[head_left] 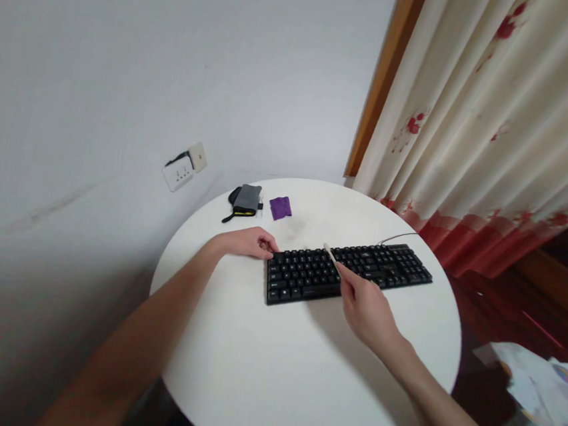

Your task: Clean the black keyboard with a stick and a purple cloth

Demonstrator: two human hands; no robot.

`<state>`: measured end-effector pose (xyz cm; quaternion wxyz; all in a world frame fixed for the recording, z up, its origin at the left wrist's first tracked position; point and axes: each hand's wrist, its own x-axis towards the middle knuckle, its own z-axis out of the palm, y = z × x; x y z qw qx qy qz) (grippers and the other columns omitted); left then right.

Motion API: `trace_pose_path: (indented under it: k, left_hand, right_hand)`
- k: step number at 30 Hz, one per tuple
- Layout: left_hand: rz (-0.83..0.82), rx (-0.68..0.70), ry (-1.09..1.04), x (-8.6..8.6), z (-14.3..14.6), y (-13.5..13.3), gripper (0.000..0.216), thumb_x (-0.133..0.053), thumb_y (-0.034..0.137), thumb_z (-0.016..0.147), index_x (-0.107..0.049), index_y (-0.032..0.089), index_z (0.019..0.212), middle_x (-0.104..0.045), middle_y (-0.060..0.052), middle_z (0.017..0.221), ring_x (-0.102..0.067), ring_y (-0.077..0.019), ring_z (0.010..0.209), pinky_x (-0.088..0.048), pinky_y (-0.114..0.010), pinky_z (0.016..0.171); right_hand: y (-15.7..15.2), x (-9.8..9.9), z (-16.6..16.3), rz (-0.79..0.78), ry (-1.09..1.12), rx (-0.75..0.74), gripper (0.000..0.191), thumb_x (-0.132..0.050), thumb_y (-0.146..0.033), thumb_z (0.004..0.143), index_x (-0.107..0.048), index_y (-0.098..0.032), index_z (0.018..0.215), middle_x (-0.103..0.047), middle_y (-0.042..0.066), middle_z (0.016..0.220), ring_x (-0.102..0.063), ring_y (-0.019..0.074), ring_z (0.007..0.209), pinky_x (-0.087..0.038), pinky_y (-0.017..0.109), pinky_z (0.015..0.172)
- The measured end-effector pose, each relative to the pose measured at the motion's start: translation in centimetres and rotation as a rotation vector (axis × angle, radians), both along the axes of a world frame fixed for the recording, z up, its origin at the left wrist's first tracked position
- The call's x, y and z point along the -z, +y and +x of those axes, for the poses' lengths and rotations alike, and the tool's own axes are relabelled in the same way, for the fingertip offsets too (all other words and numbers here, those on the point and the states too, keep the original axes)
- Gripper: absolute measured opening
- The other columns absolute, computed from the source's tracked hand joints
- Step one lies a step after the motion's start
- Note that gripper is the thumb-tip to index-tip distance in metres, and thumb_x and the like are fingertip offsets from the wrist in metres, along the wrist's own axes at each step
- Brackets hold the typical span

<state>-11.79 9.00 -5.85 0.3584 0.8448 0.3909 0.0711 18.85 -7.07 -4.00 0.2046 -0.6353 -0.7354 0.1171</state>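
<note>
A black keyboard (303, 273) lies at a slant across the round white table. My left hand (254, 242) grips its upper left corner, fingers curled and thumb on the edge. In my right hand (366, 308) is a slim pale stick that looks like a toothbrush (330, 253), closed in the fingers. Its far end is over the top rows of keys, near the keyboard's middle; whether it touches them I cannot tell. My right hand is above the front edge of the keyboard and hides part of the keys.
Behind my left hand lie a grey and black pouch (247, 199) and a folded purple cloth (280, 207) on the table (229, 362). A thin cable (397, 236) runs off the keyboard's back. A wall socket (178, 173), a floral curtain (425, 106) and white bags (542, 398) surround the table.
</note>
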Motion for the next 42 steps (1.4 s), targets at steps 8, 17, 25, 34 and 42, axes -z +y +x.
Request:
trace_pose_path:
  k: [8,17,25,34,42]
  left_hand:
    - [-0.003,0.018,0.012,0.0,-0.1,0.1,0.031,-0.065,0.034,0.075,-0.073,0.017,0.101,-0.072,-0.004,0.089,-0.060,-0.0161,0.080,-0.043,-0.025,0.072]
    - [0.003,0.028,-0.002,0.0,-0.2,0.1,0.030,-0.065,0.033,0.076,-0.073,0.018,0.101,-0.072,-0.004,0.090,-0.060,-0.0160,0.080,-0.042,-0.024,0.070]
    - [-0.003,0.008,-0.014,0.0,0.0,0.0,0.030,-0.066,0.032,0.074,-0.074,0.017,0.100,-0.073,-0.004,0.091,-0.061,-0.0162,0.080,-0.042,-0.025,0.071]
    - [-0.003,-0.011,0.010,-0.1,0.1,-0.2,0.032,-0.065,0.034,0.075,-0.073,0.016,0.100,-0.072,-0.004,0.089,-0.060,-0.0163,0.079,-0.043,-0.024,0.071]
    - [0.009,0.018,0.025,0.1,-0.2,0.3,0.032,-0.065,0.035,0.077,-0.073,0.017,0.102,-0.072,-0.004,0.090,-0.060,-0.0164,0.079,-0.043,-0.025,0.072]
  right_hand:
    - [3.2,0.1,-2.5,-0.074,-0.129,-0.055,0.046,-0.030,-0.024,0.098,-0.051,-0.027,0.139,-0.072,0.008,0.100,-0.067,0.0200,0.090,-0.046,0.029,0.078]
    - [2.7,1.3,-1.2,-0.053,-0.182,-0.063,0.045,-0.032,-0.024,0.097,-0.055,-0.031,0.135,-0.073,0.008,0.099,-0.068,0.0231,0.087,-0.048,0.034,0.075]
    - [0.7,1.6,1.5,-0.091,-0.173,-0.017,0.044,-0.032,-0.026,0.099,-0.053,-0.030,0.138,-0.072,0.008,0.108,-0.068,0.0213,0.093,-0.048,0.031,0.077]
    - [-1.7,2.2,3.1,-0.132,-0.154,0.010,0.044,-0.033,-0.028,0.098,-0.054,-0.035,0.136,-0.073,0.008,0.105,-0.069,0.0276,0.092,-0.047,0.034,0.074]
    - [-4.0,2.4,5.2,-0.165,-0.098,0.016,0.046,-0.033,-0.029,0.097,-0.051,-0.038,0.138,-0.074,0.005,0.093,-0.070,0.0255,0.085,-0.046,0.030,0.070]
